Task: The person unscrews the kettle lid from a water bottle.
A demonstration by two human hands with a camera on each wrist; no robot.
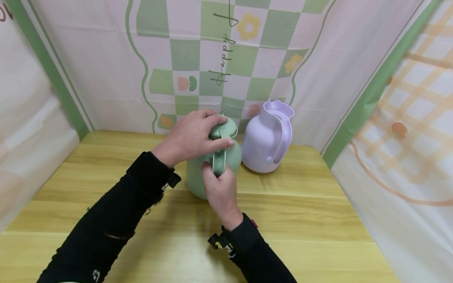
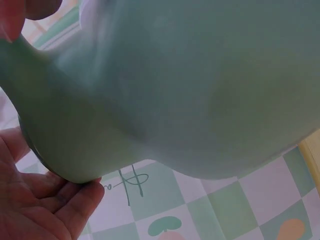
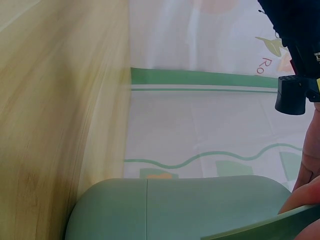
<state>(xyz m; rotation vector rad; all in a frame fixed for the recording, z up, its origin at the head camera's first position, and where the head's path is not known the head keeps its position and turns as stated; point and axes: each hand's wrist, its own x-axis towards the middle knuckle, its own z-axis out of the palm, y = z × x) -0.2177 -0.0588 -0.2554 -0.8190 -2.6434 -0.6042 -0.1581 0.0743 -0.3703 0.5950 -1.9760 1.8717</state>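
Note:
A pale green vacuum jug (image 1: 196, 179) stands on the wooden table, its handle facing me. My left hand (image 1: 192, 133) spans the round lid (image 1: 228, 125), thumb on the near side and fingers over the far side. In the left wrist view, the fingertips of this hand (image 2: 42, 200) curl against the rim of the jug's top (image 2: 65, 135). Lower down, my right hand (image 1: 224, 192) grips the handle (image 1: 219, 161), thumb uppermost. The right wrist view shows the jug's body (image 3: 200, 207) lying along the bottom edge, with part of the handle (image 3: 270, 229) beside the fingers.
A lilac jug (image 1: 260, 147) of similar shape stands close behind and right of the green one, its handle turned toward me. Printed cloth (image 1: 184, 55) hangs behind the table (image 1: 301, 220) and along both sides.

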